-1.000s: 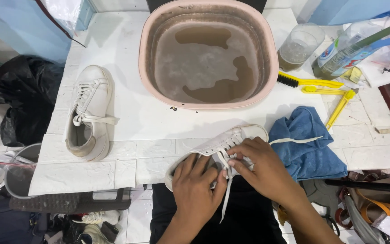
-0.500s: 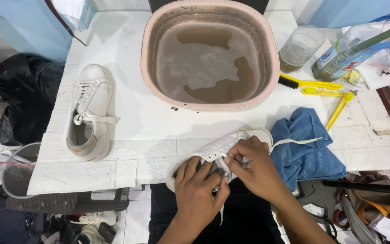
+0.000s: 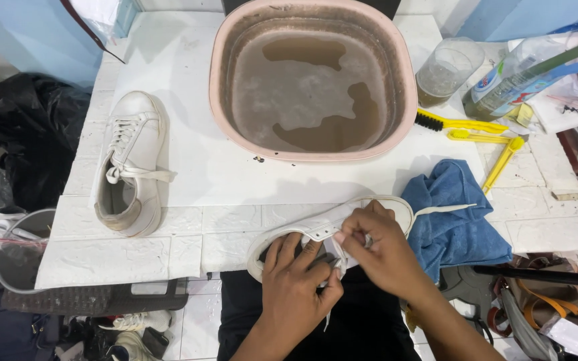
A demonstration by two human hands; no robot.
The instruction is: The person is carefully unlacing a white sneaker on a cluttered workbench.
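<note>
We take the pink basin (image 3: 406, 100) as our landmark: it holds murky brown water with pale patches of scum on top. Just in front of it, at the table's near edge, lies the white sneaker (image 3: 322, 230) on its side, and both our hands are on it. Our left hand (image 3: 296, 287) is curled over the shoe's near side, fingers closed around the upper. Our right hand (image 3: 379, 247) pinches the white shoelace (image 3: 446, 209) near the eyelets, fingers drawn narrow around it; one loose end of the lace trails off over the blue cloth (image 3: 456, 220), which sits crumpled in front and to the right of the basin, touching the shoe's toe.

To the right of the basin stands a clear plastic cup (image 3: 446, 70) with a little cloudy liquid at the bottom; whether it is the same water, we cannot tell. Just beside the cup leans a clear plastic bottle (image 3: 510, 77). Between the cup and the cloth lie a yellow-handled brush (image 3: 459, 124) and a second yellow tool (image 3: 496, 154).

Left of the basin, well apart from our hands, rests a second white sneaker (image 3: 132, 164), upright and laced. Off the table's left corner sits a grey bucket (image 3: 18, 257).
</note>
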